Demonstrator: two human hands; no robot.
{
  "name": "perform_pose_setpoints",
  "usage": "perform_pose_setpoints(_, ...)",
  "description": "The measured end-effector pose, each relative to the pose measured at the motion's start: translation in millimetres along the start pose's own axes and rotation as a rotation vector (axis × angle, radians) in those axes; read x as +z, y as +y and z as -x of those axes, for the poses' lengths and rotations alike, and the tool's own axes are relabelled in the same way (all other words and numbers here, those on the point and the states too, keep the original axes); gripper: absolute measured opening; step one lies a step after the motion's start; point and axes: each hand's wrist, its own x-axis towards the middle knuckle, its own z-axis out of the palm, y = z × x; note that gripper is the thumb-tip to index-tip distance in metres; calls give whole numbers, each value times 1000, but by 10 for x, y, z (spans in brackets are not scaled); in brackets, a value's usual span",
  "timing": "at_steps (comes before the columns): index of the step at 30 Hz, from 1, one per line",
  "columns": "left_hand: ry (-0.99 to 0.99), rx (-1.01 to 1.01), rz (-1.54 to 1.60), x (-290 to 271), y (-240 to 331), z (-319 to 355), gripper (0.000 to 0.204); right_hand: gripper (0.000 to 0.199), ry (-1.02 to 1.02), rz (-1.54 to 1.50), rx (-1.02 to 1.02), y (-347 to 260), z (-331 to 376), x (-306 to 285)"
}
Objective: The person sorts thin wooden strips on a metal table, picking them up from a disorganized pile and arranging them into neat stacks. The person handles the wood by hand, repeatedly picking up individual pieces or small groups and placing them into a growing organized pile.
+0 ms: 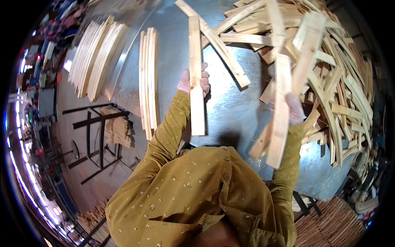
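Observation:
My left hand (pixel 204 80) is wrapped round a pale wooden slat (pixel 197 105), thumb on one side and fingers on the other. That slat is held lengthwise above the metal table (pixel 230 107). To the right, my right hand (pixel 294 108) is closed on another wooden slat (pixel 282 103), which hides part of the fingers. A second slat (pixel 308 49) crosses close behind this hand; whether it is gripped too I cannot tell. Between my hands, a loose slat (pixel 224 53) lies slanting on the table.
A large jumbled heap of slats (pixel 347 107) covers the table's right side. Left of my left hand stands a small row of slats (pixel 149 78); larger neat stacks (pixel 96 61) sit farther left. A black metal frame (pixel 101 136) stands on the floor beside the table.

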Motion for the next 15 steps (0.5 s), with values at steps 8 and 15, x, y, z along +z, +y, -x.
perform_pose_setpoints(8, 1224, 145, -1802, 281, 403, 483, 67, 59, 884, 1490, -156, 307, -1276, 345)
perform_pose_setpoints(15, 1377, 369, -2619, 91, 690, 931, 78, 37, 516, 373, -118, 66, -1401, 1095)
